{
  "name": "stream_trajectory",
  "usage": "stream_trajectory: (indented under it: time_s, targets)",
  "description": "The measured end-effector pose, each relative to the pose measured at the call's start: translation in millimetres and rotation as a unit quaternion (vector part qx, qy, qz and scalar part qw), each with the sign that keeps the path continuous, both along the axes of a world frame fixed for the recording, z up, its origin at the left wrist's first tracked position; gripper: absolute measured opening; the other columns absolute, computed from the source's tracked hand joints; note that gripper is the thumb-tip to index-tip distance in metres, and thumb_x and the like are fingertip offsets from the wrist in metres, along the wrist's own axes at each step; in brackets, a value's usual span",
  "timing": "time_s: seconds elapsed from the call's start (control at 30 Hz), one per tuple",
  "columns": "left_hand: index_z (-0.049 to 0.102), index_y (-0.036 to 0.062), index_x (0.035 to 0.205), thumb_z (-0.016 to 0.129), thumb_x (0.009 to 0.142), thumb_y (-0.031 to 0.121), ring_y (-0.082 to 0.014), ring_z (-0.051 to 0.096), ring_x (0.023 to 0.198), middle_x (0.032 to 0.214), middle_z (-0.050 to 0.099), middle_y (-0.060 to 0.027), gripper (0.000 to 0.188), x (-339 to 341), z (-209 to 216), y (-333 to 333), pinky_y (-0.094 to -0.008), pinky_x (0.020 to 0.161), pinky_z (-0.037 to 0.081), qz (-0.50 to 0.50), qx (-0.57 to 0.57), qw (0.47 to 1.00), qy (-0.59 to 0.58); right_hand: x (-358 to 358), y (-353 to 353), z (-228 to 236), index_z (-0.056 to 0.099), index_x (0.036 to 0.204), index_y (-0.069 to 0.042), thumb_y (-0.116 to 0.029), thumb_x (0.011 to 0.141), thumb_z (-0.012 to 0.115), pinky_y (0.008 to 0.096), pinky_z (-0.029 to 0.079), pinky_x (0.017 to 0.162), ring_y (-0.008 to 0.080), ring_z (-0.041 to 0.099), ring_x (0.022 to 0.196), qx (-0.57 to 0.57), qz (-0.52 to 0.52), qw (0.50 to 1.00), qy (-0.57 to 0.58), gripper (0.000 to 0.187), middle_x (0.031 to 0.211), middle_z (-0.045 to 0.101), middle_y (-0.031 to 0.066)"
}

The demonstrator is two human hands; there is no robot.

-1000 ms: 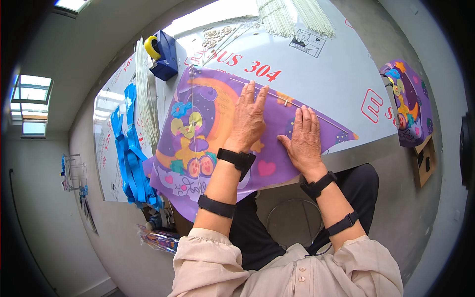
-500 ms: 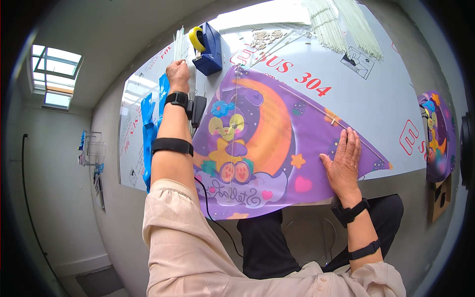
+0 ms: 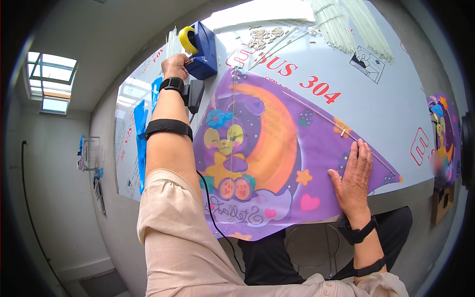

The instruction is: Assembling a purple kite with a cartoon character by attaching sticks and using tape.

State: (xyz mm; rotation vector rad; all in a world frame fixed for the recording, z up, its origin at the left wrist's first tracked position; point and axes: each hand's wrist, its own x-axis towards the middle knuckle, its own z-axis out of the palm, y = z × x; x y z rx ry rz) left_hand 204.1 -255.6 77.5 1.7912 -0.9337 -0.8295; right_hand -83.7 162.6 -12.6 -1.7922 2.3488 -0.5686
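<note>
A purple kite sail [image 3: 316,148], printed with a cartoon animal on an orange moon, lies spread over the table's near side. A thin white rod [image 3: 316,115] runs along its right slanted edge, with a small white fitting [image 3: 343,132] on it. My right hand [image 3: 353,185] rests flat on the sail beside this rod, fingers stretched out and holding nothing. At the far left, the curled fingers of my left hand [image 3: 175,66] touch the front end of a blue tape dispenser [image 3: 204,54] carrying a yellow tape roll [image 3: 187,39]. Whatever they pinch is too small to make out.
Thin white rods [image 3: 172,42] stand behind my left hand. Bundles of pale rods [image 3: 332,24] and a pile of small beige pieces [image 3: 264,37] lie at the table's far side. Blue plastic strips [image 3: 140,143] hang left. Another printed purple piece [image 3: 445,138] is at far right.
My left hand has moved from beside the white rods to the tape dispenser's front end. The right hand stays flat on the sail. The whole view has shifted slightly.
</note>
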Motion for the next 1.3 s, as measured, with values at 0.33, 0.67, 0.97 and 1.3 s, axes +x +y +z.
stream_trajectory:
  time_s: [0.33,0.67,0.97,1.3]
  targets:
    - [0.053,0.0039,0.068,0.059,0.069,-0.001,-0.0075,0.028,0.038,0.057,0.036,0.0009,0.008,1.0,9.1,17.4,-0.0241,0.037,0.022,0.023,0.020,0.983,0.180,-0.9,0.5,-1.0,0.025,0.141,0.007,-0.027,0.076,0.073,0.0482,0.021,0.112,0.0385,0.022,0.136,-0.008,0.002,1.000,-0.002,0.087,0.145,0.024,0.0211]
    - [0.049,0.0089,0.062,0.058,0.073,-0.001,-0.0085,0.023,0.038,0.051,0.029,0.0030,0.017,7.8,-8.8,18.7,-0.0279,0.040,0.022,-0.016,0.088,0.986,0.141,-2.1,1.3,-1.1,0.026,0.141,0.006,-0.027,0.077,0.072,0.0476,0.021,0.113,0.0381,0.022,0.136,-0.012,-0.003,1.000,0.002,0.086,0.145,0.025,0.0206]
    - [0.050,0.0041,0.070,0.055,0.079,0.001,-0.0110,0.029,0.045,0.058,0.036,-0.0002,0.011,5.1,-23.4,27.2,-0.0259,0.041,0.028,-0.016,0.049,0.983,0.178,-1.1,1.4,-2.1,0.026,0.141,0.006,-0.027,0.077,0.072,0.0477,0.021,0.112,0.0381,0.022,0.136,-0.012,0.000,1.000,0.001,0.085,0.145,0.025,0.0209]
    - [0.063,-0.0032,0.081,0.059,0.080,0.005,-0.0257,0.054,0.049,0.073,0.057,-0.0157,0.009,66.5,-90.4,30.2,-0.0399,0.048,0.050,-0.299,-0.205,0.924,-0.118,2.0,-1.1,3.6,0.028,0.140,0.007,-0.028,0.078,0.072,0.0473,0.020,0.113,0.0375,0.022,0.136,-0.021,0.004,0.999,-0.024,0.084,0.145,0.025,0.0210]
